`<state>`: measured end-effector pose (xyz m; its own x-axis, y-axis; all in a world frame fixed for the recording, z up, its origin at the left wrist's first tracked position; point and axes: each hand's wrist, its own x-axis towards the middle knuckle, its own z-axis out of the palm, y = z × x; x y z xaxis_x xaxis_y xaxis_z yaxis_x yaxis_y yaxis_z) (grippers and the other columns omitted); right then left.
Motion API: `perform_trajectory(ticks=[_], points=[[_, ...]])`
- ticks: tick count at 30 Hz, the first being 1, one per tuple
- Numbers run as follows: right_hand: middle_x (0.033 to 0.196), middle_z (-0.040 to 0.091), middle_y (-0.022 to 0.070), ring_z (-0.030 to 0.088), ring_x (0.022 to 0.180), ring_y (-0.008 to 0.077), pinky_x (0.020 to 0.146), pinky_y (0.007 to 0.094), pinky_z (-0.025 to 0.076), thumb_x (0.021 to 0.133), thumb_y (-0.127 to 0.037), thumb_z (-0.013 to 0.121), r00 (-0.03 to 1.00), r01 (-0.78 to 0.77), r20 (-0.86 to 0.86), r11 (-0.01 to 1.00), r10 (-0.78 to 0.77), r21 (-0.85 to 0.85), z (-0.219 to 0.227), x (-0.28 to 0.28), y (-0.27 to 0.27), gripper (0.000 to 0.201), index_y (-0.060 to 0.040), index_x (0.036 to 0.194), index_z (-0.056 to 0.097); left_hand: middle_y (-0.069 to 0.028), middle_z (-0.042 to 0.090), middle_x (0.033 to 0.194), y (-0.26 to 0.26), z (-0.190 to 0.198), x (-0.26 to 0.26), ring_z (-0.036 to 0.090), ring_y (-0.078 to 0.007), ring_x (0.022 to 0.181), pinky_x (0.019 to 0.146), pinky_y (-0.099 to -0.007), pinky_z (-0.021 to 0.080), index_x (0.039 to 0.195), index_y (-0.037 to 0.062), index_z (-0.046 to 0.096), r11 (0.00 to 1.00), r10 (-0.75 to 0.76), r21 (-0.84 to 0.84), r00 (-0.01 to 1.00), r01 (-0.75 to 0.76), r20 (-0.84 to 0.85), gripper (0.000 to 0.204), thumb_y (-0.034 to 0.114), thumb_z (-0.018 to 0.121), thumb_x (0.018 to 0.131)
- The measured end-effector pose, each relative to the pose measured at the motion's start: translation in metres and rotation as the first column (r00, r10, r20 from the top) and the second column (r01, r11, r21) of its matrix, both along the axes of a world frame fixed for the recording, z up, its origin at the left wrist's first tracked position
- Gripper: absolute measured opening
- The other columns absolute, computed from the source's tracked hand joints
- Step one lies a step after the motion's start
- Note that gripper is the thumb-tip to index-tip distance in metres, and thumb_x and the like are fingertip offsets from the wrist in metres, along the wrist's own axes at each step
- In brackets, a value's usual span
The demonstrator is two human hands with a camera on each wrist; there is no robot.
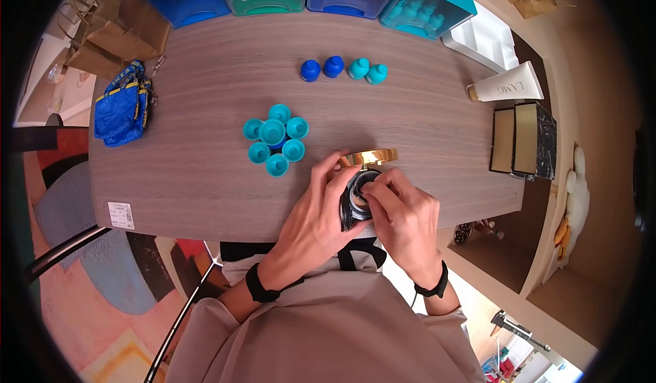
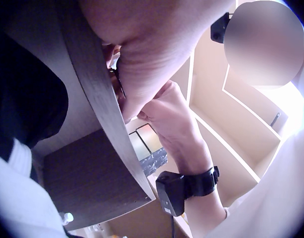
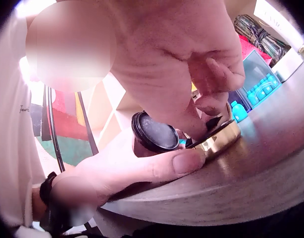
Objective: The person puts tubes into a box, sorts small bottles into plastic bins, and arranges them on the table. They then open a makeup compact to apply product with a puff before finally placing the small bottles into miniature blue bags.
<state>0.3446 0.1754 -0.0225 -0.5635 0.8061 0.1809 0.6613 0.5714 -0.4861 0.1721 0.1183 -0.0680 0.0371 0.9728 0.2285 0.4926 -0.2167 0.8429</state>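
"Case (image 1: 345, 211) in the head view: where, and how held?"

"Near the front of the bench (image 1: 198, 192), gold lid (image 1: 372, 156) raised. The left hand (image 1: 311, 215) curls round it; the right hand (image 1: 408, 222) has its fingers narrow, seemingly pinching a dark piece (image 1: 364, 181)."

"Handling advice?"

"Firm left grip, light right touch; tilt it little. As for writing, the tube (image 1: 509, 84) seems to say LAMG, inverted; the white label (image 1: 121, 215) is too small to read."

"Left wrist view?"

"Both hands overlap. I can't tell there what the fingers hold, and I find no legible brand."

"Right wrist view?"

"The left thumb (image 3: 187, 161) presses the gold rim (image 3: 222, 143), near a tilted black disc (image 3: 154, 132). I'd keep that thumb outside the rim. The garment's small lettering is unclear."
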Motion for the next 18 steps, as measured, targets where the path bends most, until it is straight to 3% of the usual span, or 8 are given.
perform_trajectory(ticks=[5,7,11,18], points=[[0.096,0.068,0.0062,0.068,0.065,0.0286,0.057,0.041,0.053,0.083,0.003,0.078,0.998,0.06,0.03,0.998,-0.061,0.033,0.006,-0.001,-0.006,0.021,-0.0048,0.102,0.076,-0.0258,0.04,0.157,-0.001,0.0,0.0,0.063,-0.0446,0.129,0.097,-0.0494,0.063,0.157,0.0052,0.039,1.0,0.009,-0.026,1.0,-0.008,0.004,0.103,0.009,0.099,0.073],[0.095,0.068,0.0063,0.068,0.065,0.0288,0.057,0.0415,0.052,0.086,0.002,0.08,0.991,0.105,-0.079,0.991,-0.111,-0.079,0.013,0.0,-0.008,0.017,-0.0043,0.102,0.076,-0.0257,0.04,0.157,-0.001,-0.002,0.001,0.064,-0.0446,0.129,0.097,-0.0495,0.063,0.157,0.0053,0.039,1.0,0.014,-0.005,1.0,-0.014,0.007,0.103,0.009,0.099,0.073],[0.095,0.068,0.0065,0.068,0.066,0.0298,0.057,0.0422,0.052,0.089,-0.001,0.08,0.987,0.079,-0.128,0.989,-0.096,-0.128,0.015,0.004,-0.006,0.014,-0.004,0.101,0.076,-0.0253,0.04,0.157,0.0,0.0,0.001,0.064,-0.0451,0.129,0.098,-0.0492,0.063,0.157,0.0054,0.039,1.0,0.012,0.008,1.0,-0.012,0.001,0.103,0.008,0.099,0.073],[0.094,0.066,0.0069,0.068,0.065,0.0305,0.058,0.0429,0.052,0.088,-0.001,0.08,0.994,0.097,0.046,0.995,-0.095,-0.035,0.007,-0.005,-0.009,0.015,-0.0059,0.101,0.075,-0.0252,0.04,0.157,0.0,0.0,0.0,0.064,-0.0451,0.128,0.098,-0.0492,0.063,0.156,0.0054,0.04,1.0,0.009,0.01,1.0,-0.009,0.001,0.102,0.01,0.099,0.073]])
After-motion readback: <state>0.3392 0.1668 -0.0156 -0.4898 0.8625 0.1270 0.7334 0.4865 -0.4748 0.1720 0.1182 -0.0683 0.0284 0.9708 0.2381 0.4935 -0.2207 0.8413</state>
